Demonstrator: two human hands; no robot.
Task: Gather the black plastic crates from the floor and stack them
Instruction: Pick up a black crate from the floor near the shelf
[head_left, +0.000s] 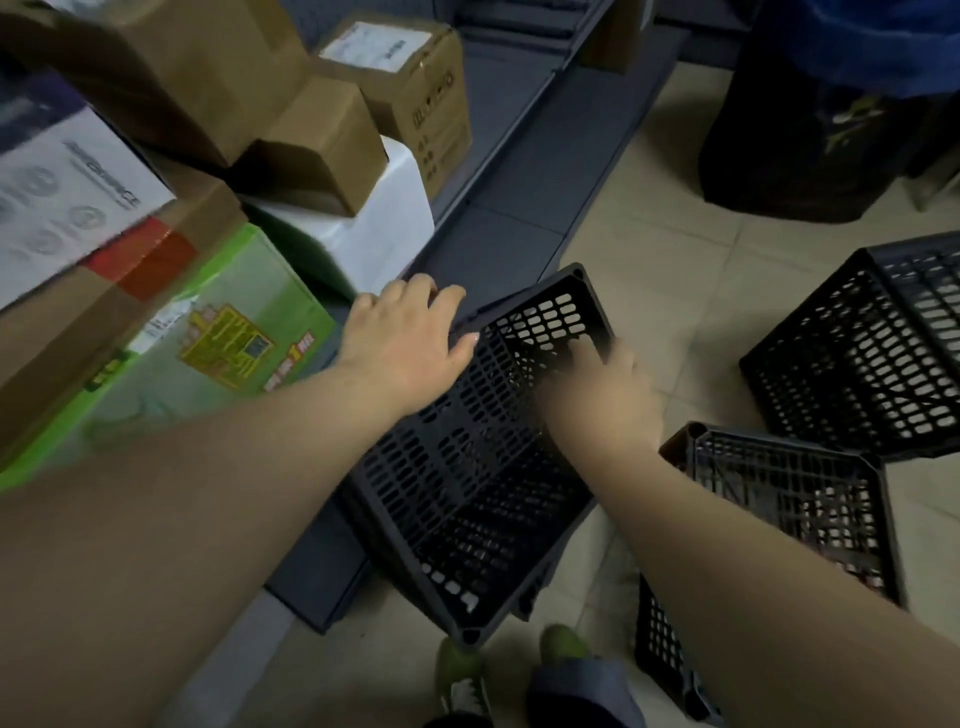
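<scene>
Head view, both hands' fingers (441, 304) curled over tilted crate (483, 467) rim

Matt black perforated plastic crate (483, 467). Brown cardboard boxes (322, 150) at ten o'clock. Smooth, pale tiled floor (675, 249) at two o'clock.

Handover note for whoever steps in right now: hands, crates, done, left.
Left hand: gripping the far-left rim of the tilted crate.
Right hand: fingers hooked over its right wall; blurred.
That crate is held tipped between both hands, beside the grey shelf base.
Second crate sits by the right forearm; third crate lies on the tiled floor, far right.
Done: one crate in hand. No stack visible yet.
Left: stack all three.
</scene>
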